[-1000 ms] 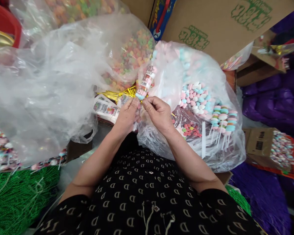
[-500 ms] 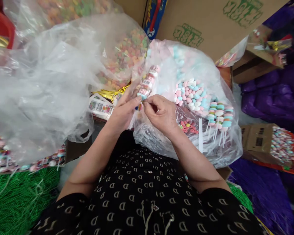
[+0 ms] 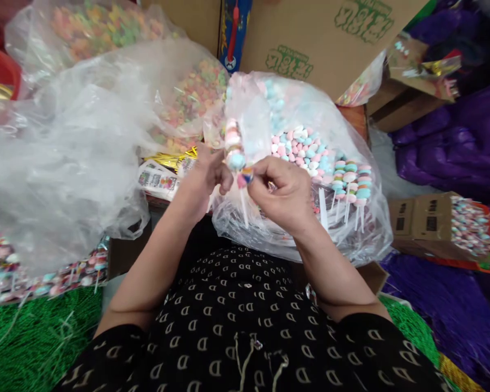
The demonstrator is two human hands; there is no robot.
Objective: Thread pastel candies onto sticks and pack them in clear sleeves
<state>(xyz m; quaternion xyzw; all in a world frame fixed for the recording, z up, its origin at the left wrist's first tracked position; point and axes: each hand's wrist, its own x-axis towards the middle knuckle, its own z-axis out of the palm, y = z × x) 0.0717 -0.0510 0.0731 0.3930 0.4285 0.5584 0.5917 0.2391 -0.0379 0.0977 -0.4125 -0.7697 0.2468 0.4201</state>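
Observation:
Upright in front of me is a candy skewer (image 3: 234, 144), a stack of pink, white and blue sweets on a white stick, with a bright coloured piece at its neck. My right hand (image 3: 283, 190) pinches it at that neck. Just left of the skewer is my left hand (image 3: 206, 182), slightly blurred; its index finger points out and the others curl loosely, apparently not gripping it. Beneath both hands lies a clear plastic bag (image 3: 228, 215). A bundle of gold twist ties (image 3: 169, 159) and printed white labels (image 3: 157, 178) sit beside my left hand.
Several finished skewers (image 3: 351, 179) rest on the bag at right, near loose pastel sweets (image 3: 300, 147). Bags of gummies (image 3: 200, 90) stand at back left. A large cardboard box (image 3: 298, 32) blocks the back. A carton of wrapped sweets (image 3: 422, 220) stands far right.
The skewer has swung more upright, its stick now showing below. My left fingers have come away from its base, while my right hand keeps its pinch. My view has shifted slightly right.

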